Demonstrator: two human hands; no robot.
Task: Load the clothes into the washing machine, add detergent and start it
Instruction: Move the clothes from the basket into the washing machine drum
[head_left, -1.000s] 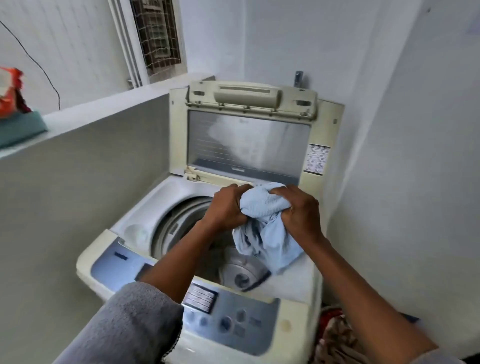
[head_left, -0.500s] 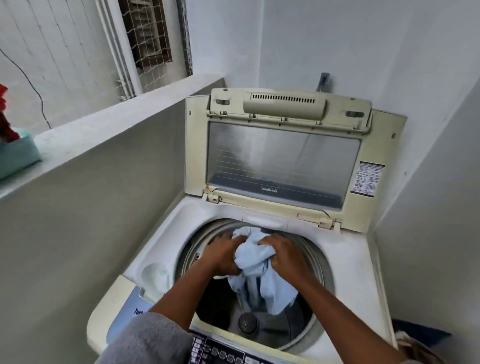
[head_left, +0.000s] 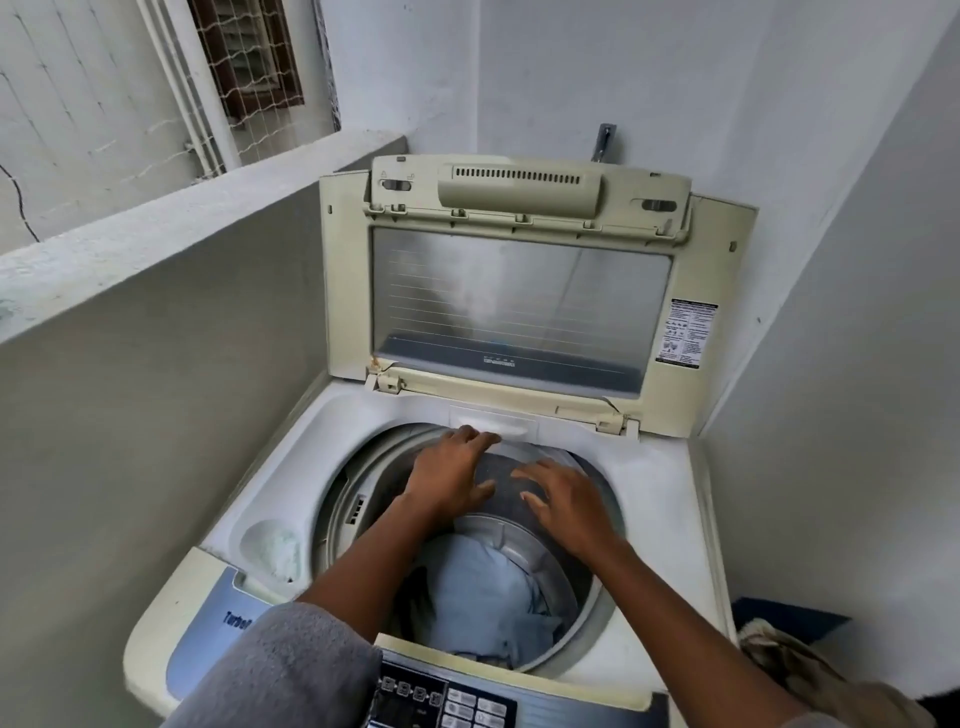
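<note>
Garment of crumpled pale-blue cloth (head_left: 483, 597) lying in drum (head_left: 563, 569) of cream top-loading washing machine (head_left: 657, 519), beneath left hand (head_left: 452, 480) and right hand (head_left: 569, 506), both hovering spread, gripping nothing.

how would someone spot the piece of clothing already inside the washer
Find the cream top-loading washing machine in the corner, its lid standing open. Look down its round opening into the drum, under the left hand and right hand. The light blue cloth lies crumpled at the bottom, the only soft pale fabric against grey metal.
</note>
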